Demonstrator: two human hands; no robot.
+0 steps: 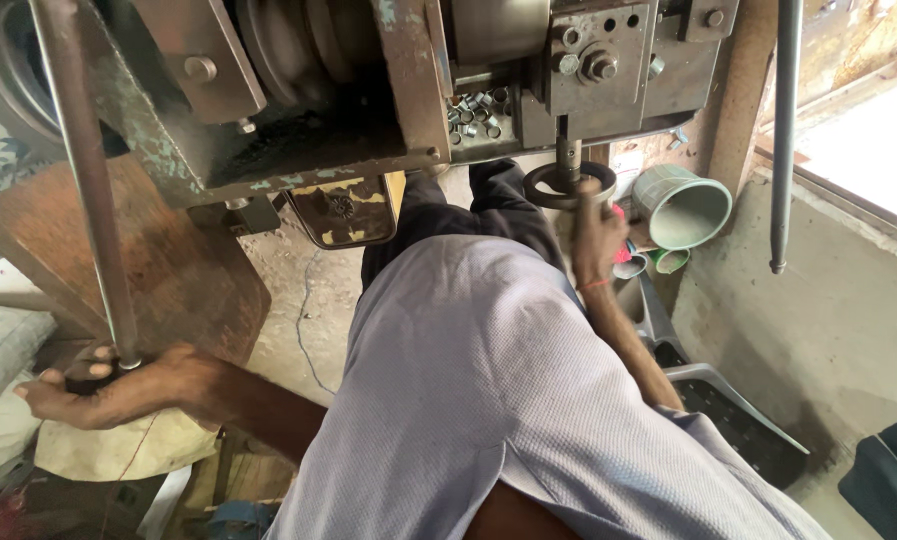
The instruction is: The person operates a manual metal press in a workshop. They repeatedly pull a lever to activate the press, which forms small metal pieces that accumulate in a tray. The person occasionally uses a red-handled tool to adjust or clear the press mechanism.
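Left hand [103, 385] clenched lever [80, 180] knob; right hand [596, 240] pinched handwheel [565, 186] rim. I judged lever rigid, heavy, best gripped low.

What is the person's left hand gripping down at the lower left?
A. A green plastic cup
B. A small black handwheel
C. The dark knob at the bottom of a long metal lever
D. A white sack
C: the left hand has its fingers wrapped around the dark knob at the foot of the long metal lever, while the right hand is up at the small black handwheel.
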